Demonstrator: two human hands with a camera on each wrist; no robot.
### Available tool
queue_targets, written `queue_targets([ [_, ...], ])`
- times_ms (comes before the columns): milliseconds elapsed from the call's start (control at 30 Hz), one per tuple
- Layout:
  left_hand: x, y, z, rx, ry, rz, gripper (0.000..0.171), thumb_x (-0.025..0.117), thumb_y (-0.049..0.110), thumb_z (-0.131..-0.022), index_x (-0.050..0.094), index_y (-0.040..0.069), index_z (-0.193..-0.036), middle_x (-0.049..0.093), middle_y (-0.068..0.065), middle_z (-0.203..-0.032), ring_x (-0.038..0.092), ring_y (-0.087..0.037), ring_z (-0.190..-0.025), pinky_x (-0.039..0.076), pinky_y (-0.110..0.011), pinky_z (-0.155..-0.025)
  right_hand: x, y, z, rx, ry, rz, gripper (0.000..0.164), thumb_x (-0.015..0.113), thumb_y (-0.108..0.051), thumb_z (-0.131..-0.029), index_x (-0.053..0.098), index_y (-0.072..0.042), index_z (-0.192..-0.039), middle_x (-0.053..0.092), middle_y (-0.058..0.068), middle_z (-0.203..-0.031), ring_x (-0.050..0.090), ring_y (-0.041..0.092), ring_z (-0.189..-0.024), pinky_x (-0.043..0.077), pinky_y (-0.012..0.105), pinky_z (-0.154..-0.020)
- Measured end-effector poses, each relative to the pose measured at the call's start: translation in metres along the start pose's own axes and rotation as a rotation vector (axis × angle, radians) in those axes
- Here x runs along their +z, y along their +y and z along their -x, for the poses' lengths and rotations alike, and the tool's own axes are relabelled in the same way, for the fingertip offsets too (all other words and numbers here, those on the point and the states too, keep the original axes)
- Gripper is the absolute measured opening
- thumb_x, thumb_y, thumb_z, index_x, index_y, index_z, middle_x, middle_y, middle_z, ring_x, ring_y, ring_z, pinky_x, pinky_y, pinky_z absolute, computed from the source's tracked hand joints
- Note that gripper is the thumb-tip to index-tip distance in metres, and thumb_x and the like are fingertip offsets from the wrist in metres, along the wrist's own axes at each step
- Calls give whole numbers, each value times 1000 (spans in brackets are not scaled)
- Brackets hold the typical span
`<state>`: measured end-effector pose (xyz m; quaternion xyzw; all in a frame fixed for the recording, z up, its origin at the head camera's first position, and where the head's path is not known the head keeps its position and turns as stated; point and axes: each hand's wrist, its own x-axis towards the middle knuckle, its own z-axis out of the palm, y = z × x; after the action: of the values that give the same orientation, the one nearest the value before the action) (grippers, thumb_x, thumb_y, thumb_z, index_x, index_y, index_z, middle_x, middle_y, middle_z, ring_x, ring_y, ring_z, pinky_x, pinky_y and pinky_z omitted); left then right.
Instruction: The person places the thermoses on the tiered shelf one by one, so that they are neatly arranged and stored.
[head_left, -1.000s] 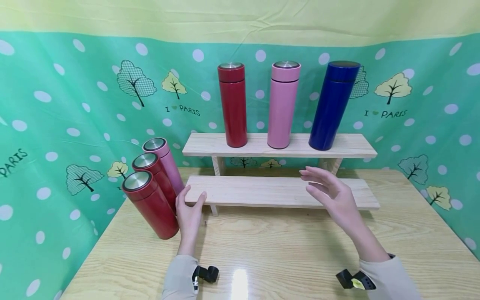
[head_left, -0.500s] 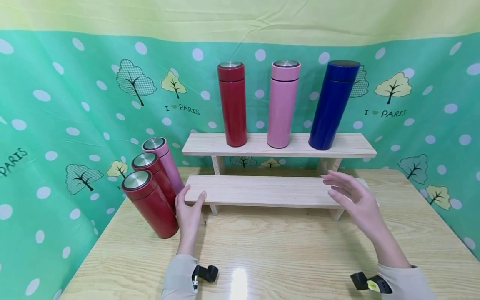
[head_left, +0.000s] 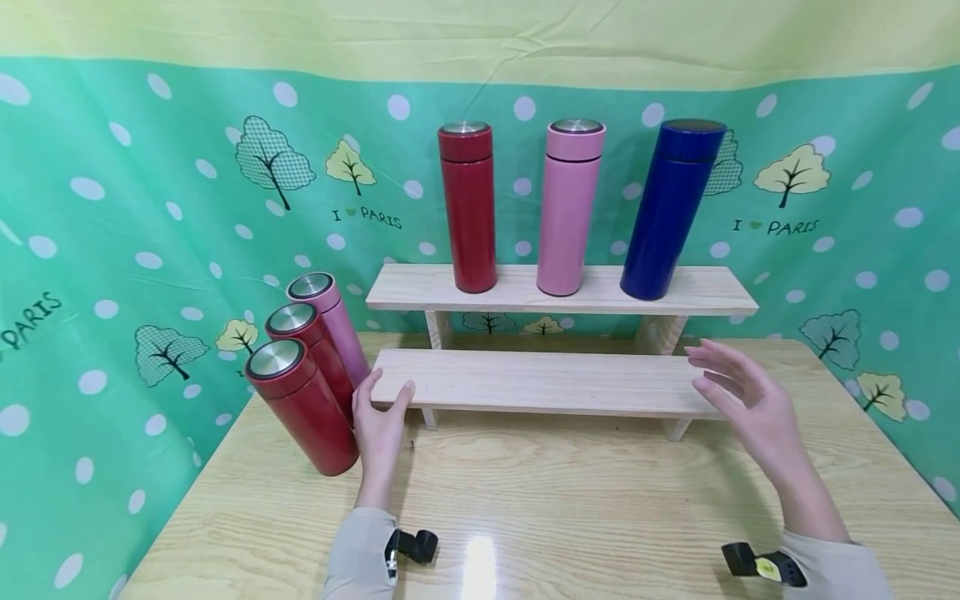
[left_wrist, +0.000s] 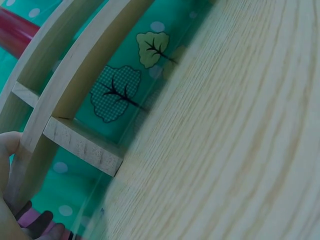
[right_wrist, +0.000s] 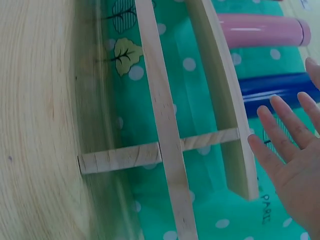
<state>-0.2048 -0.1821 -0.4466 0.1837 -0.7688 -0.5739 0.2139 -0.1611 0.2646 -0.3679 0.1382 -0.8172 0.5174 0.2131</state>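
A two-tier wooden shelf [head_left: 540, 379] stands on the table. My left hand [head_left: 381, 425] holds the left end of its lower board; in the left wrist view the thumb [left_wrist: 11, 142] lies on the board's front edge and the other fingers reach round its end. My right hand [head_left: 753, 408] hovers by the right end of the lower board, fingers slightly bent and apart, with nothing in it. On the upper board stand a red thermos flask [head_left: 470, 217], a pink thermos flask [head_left: 570, 217] and a blue thermos flask [head_left: 667, 217].
Left of the shelf, close beside my left hand, a pink flask [head_left: 341, 333], a red flask [head_left: 318, 346] and another red flask [head_left: 311, 417] stand in a row on the wooden table [head_left: 525, 500]. A green patterned cloth [head_left: 150, 275] hangs behind and along the sides.
My right hand has moved to the right along the lower board to its right end, still holding nothing. The left hand and the flasks have stayed in place.
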Motion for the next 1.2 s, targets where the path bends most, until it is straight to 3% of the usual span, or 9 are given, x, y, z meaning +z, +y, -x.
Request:
queue_targets([
  [533, -1, 0, 0, -2, -4, 1, 63, 75, 40, -87, 53, 15, -140, 41, -9, -149, 33, -31, -140, 25, -53, -113, -22, 22, 7, 74, 110, 67, 50, 61, -3, -97, 49, -11, -145, 59, -15, -129, 55, -3, -115, 41, 8, -93],
  [1200, -1, 2, 1, -3, -6, 9, 62, 76, 36, -87, 53, 15, -140, 41, -9, -149, 33, -31, -141, 25, -52, -113, -42, 60, 17, 262, 131, 96, 52, 62, -21, -99, 46, -18, -148, 53, -22, -129, 49, -9, -112, 37, 2, -85],
])
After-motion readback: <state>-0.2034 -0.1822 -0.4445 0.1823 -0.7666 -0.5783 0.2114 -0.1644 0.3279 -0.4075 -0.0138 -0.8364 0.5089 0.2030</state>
